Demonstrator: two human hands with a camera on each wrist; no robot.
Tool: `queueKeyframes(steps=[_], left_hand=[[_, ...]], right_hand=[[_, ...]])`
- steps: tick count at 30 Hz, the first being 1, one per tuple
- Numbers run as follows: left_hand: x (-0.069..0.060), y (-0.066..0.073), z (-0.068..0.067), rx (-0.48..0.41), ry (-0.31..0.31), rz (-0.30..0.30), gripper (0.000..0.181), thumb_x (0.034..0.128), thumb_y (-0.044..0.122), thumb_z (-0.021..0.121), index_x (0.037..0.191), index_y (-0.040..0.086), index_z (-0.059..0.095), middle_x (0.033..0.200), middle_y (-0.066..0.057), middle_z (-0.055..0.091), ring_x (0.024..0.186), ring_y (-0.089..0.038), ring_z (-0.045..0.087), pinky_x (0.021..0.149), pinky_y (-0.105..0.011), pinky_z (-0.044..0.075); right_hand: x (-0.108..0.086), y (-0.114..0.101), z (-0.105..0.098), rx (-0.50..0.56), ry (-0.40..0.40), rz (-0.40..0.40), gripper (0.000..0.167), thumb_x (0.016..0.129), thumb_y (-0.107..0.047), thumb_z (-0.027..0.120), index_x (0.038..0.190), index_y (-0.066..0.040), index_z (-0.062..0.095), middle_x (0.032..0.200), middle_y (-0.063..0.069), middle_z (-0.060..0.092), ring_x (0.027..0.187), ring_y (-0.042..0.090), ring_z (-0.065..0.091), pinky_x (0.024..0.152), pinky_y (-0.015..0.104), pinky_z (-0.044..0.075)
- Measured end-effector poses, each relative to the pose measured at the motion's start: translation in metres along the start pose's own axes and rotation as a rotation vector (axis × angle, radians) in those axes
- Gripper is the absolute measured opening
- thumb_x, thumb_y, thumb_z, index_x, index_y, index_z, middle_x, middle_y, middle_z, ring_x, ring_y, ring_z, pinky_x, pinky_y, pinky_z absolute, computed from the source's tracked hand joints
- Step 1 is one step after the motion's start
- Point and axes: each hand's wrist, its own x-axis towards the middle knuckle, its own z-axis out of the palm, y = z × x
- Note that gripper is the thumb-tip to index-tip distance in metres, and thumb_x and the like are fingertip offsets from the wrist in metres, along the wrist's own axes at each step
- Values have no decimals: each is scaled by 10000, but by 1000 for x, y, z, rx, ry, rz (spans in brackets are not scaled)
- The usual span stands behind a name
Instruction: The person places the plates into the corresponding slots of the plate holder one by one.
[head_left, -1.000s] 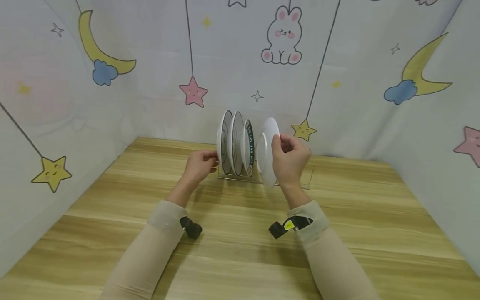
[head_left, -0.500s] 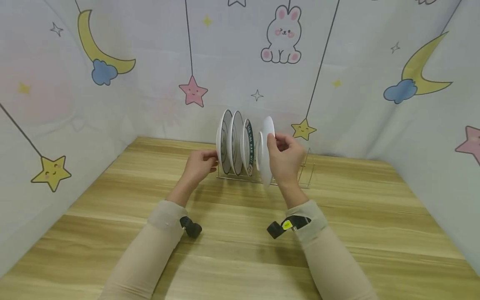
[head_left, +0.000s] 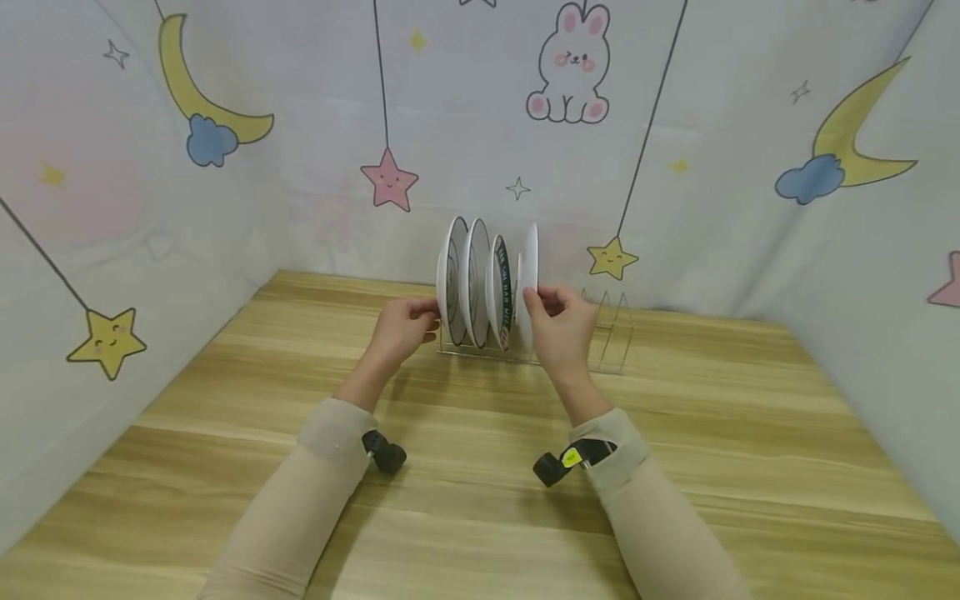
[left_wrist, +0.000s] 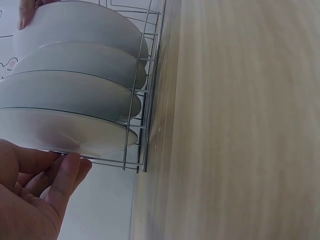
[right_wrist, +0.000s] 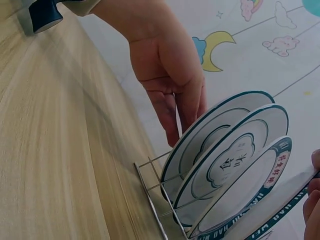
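A wire plate rack stands near the back of the table, holding plates on edge. My right hand pinches a white plate by its near edge, thumb on the underside; it stands almost upright at the rack. To its left are a green-rimmed plate with lettering and two larger plates, the middle one and the leftmost one. My left hand grips the rack's left end beside the leftmost plate. In the left wrist view, its fingers curl at the end wire, the contact partly hidden.
The wood-grain table spreads in front of the rack. A white printed cloth closes in the back and sides. Slots at the rack's right end hold no plates. Black wrist cameras hang under both forearms.
My right hand has moved left and slightly lower with the white plate, which has turned from angled to nearly edge-on. The left hand has stayed at the rack's left end.
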Motion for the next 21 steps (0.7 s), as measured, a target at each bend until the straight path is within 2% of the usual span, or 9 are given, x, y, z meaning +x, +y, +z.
queueKeyframes(steps=[4, 10, 15, 21], left_hand=[[0, 2, 1, 3, 5, 5, 337, 1000, -6, 448, 1294, -69, 600, 1196, -221, 653, 1071, -330, 630, 853, -326, 581], [-2, 4, 0, 7, -3, 3, 330, 1009, 10, 455, 1295, -61, 603, 1205, -216, 649, 1092, -332, 626, 861, -336, 579], [-2, 3, 0, 5, -10, -2, 330, 1010, 9, 452, 1295, -55, 604, 1217, -212, 644, 1116, -344, 619, 860, -335, 579], [0, 3, 1, 3, -8, -1, 329, 1012, 7, 454, 1299, -50, 604, 1220, -210, 643, 1111, -335, 624, 861, -327, 578]], right_hand=[[-4, 4, 4, -2, -36, -54, 152, 880, -102, 757, 892, 46, 728, 779, 128, 687, 651, 181, 582, 565, 181, 482], [-9, 8, 6, -12, -66, -71, 131, 878, -93, 759, 884, 35, 733, 777, 113, 684, 641, 181, 592, 551, 185, 488], [-8, 10, 2, -7, -110, -36, 157, 893, -143, 753, 908, 13, 744, 807, 96, 693, 675, 180, 602, 581, 200, 508], [-2, 9, -9, -28, -144, 3, 260, 892, -278, 759, 971, -30, 764, 826, 70, 711, 712, 164, 616, 579, 210, 493]])
